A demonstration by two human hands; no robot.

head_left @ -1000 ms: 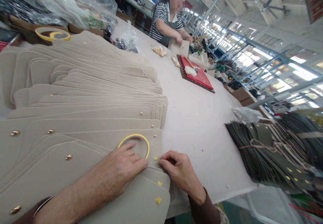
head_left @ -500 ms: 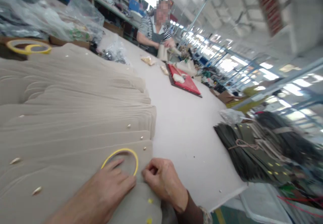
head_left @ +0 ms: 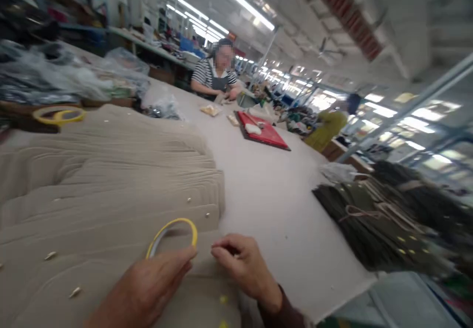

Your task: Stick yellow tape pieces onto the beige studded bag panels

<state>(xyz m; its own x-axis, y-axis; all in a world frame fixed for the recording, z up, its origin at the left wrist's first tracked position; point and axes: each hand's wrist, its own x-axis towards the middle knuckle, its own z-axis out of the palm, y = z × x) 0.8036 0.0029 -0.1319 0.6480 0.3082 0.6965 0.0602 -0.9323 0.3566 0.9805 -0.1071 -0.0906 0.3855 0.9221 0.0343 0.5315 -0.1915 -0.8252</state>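
Observation:
My left hand (head_left: 155, 281) holds a yellow tape ring (head_left: 172, 233) by its near edge and tilts it up off the beige pieces (head_left: 111, 190). My right hand (head_left: 240, 264) is just to the right of the ring, thumb and forefinger pinched together on something too small to make out. Both hands hover over the nearest beige piece, which carries small yellow bits (head_left: 223, 299) near its corner. The beige pieces are fanned in overlapping rows with small metal studs (head_left: 189, 200). The picture is smeared by head motion.
A white table (head_left: 273, 195) runs away from me. A bundle of dark pieces (head_left: 369, 224) lies at right. A red mat (head_left: 264, 132), plastic bags (head_left: 59, 79) and another yellow tape roll (head_left: 59, 115) lie farther off. A person in a striped top (head_left: 214, 74) works at the far end.
The view has swung upward. My left hand has gone from lying flat on the tape ring to gripping its edge and tilting it up. My right hand stays pinched beside it.

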